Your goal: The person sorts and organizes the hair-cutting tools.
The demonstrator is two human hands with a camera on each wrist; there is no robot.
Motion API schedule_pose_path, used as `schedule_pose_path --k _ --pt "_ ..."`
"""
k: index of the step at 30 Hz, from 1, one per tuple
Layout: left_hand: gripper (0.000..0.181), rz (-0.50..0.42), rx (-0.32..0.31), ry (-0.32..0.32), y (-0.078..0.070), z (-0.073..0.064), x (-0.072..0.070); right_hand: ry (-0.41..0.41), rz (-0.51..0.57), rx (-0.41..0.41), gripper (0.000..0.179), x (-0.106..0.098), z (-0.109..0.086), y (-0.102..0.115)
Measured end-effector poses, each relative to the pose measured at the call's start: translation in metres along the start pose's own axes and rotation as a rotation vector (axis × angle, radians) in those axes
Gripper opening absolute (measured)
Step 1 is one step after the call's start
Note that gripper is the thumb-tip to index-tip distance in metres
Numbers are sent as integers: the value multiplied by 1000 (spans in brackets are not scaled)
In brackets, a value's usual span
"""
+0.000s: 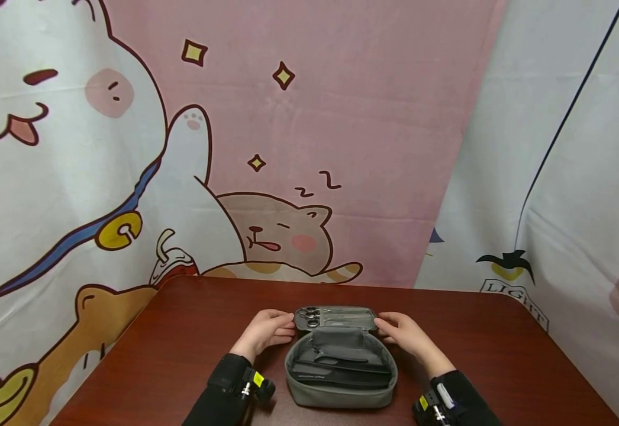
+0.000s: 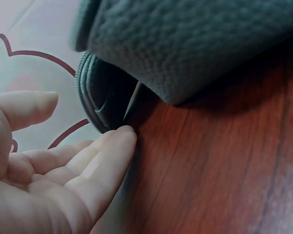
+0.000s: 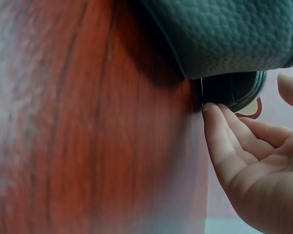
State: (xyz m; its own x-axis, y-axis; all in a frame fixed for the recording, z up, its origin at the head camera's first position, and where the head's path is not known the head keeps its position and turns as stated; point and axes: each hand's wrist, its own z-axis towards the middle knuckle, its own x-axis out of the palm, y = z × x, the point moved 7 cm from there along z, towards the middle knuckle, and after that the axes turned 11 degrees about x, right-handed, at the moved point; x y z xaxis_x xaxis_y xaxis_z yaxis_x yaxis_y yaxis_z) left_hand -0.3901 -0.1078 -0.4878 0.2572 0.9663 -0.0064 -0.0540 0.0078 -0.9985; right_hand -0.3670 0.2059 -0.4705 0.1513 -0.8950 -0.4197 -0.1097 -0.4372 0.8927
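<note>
One grey-green case point(image 1: 341, 397) sits on the table with its lid point(image 1: 344, 319) folded back on the far side, between the two hands. The lid's left end lies just at the fingertips of the left hand point(image 1: 266, 332), its right end just at those of the right hand point(image 1: 404, 334). In the left wrist view, the longest fingertips meet the lower edge of the lid close to the tabletop, the thumb standing apart from it. The right wrist view mirrors this — fingertips at the lid's underside, thumb raised away. Both hands have their fingers extended and slightly bent, not wrapped around anything; the case body stands nearer the person than the fingers.

Inside the body lie a long black item point(image 1: 341, 374) and, behind it, a curved dark piece point(image 1: 338, 357), too small to identify. The lid holds metal loops point(image 1: 312, 316) at its left, beside a clear pocket.

Farther out come dark sleeves with a small camera point(image 1: 263, 387) at each wrist, then the red-brown table point(image 1: 181, 343) — and behind it a cloth point(image 1: 384, 148) printed with cartoon animals.
</note>
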Motion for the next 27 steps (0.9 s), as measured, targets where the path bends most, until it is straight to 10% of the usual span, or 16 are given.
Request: schedule_pose_path --k 27 --pt "39 -21 0 -90 2 13 12 62 139 82 47 6 15 -7"
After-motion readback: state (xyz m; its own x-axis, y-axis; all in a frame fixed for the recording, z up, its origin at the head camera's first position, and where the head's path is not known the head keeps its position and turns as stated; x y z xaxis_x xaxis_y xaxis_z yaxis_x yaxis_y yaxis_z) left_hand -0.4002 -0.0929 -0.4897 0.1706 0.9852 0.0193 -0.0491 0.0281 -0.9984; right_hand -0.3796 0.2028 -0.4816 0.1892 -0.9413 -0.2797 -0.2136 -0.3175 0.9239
